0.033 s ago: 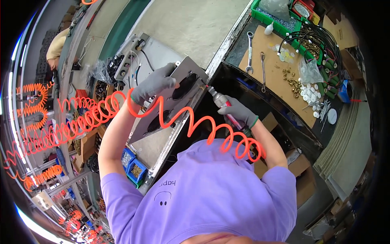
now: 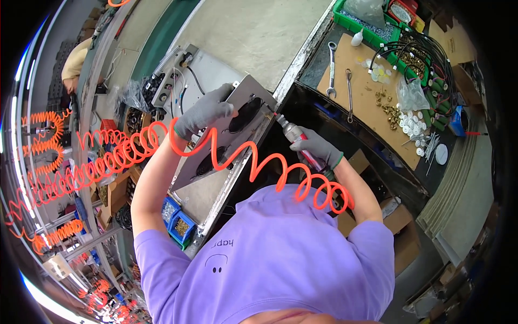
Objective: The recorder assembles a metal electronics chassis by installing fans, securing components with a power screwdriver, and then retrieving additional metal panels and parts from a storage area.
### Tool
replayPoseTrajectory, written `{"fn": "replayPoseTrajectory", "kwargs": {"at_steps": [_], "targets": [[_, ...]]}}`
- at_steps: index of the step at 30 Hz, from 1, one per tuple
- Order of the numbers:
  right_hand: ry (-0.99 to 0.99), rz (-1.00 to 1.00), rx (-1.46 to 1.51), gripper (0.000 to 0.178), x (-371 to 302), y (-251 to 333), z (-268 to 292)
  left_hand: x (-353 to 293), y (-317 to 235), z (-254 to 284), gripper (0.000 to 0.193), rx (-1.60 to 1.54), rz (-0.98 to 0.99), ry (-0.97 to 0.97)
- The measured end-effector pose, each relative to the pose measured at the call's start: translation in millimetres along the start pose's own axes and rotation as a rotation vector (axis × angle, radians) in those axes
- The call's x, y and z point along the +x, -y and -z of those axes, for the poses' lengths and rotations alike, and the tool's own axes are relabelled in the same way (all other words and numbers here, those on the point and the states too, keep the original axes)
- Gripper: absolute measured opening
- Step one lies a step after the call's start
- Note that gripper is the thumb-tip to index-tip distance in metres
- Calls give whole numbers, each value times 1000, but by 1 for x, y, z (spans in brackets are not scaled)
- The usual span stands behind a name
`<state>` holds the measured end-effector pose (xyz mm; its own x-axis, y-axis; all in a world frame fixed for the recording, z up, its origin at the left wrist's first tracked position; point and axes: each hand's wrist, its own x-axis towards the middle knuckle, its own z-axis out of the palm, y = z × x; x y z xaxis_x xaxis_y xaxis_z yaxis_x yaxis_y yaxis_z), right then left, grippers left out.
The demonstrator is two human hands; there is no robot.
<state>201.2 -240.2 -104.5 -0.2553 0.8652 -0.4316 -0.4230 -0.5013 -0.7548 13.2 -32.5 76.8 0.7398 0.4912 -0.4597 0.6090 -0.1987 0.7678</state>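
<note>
At our counter's (image 2: pixel 259 48) near edge

Our grey panel (image 2: pixel 229 141) stood tilted there, an orange hose (image 2: pixel 276 156) looping before it. The power driver (image 2: pixel 293 134), tip near the panel's edge, sat grasped by our right hand (image 2: pixel 319 148); our left hand's (image 2: pixel 205 112) fingers clasped the panel's top.

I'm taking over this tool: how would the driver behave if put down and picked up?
The driver in the right hand likely feels heavy for its size, since its front looks metallic. Its rounded barrel might roll. It seems rigid: its body runs straight.
</note>
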Motion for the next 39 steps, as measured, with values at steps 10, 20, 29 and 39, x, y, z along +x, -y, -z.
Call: {"fn": "replayPoseTrajectory", "kwargs": {"at_steps": [10, 20, 29, 39], "targets": [[-206, 52, -721, 53, -11, 32, -9, 5, 9, 1, 57, -33, -98, 23], [-191, 19, -754, 56, -6, 35, -6, 8, 7, 6, 58, -17, -80, 73], [-212, -124, -1174, 59, -11, 66, -7, 7, 8, 7, 60, 2, -85, 85], [-191, -92, -985, 61, -8, 57, -3, 4, -4, 5, 64, -27, -27, 92]]}}
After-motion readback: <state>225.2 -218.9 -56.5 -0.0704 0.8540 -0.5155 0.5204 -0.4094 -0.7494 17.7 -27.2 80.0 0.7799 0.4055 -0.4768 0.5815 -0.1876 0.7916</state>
